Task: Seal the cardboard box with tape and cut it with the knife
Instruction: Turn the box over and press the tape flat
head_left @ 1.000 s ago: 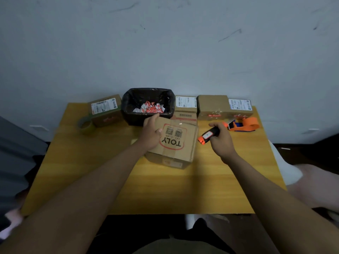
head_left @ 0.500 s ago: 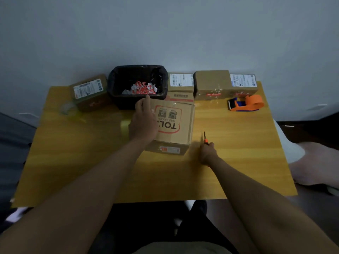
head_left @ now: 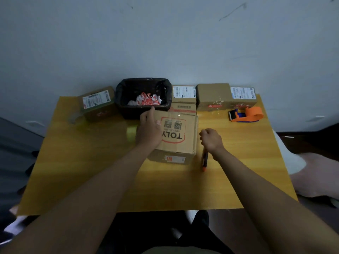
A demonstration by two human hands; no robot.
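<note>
— Left hand (head_left: 149, 132) lies flat on the cardboard box (head_left: 176, 133) mid-table, same as a second ago; what changed?

— Right hand (head_left: 211, 140), curled, has lowered the knife (head_left: 204, 159) beside the box. I can't tell if it has let go. Cutting looks finished.

"TOLY" on cardboard box (head_left: 180, 136) top
</note>
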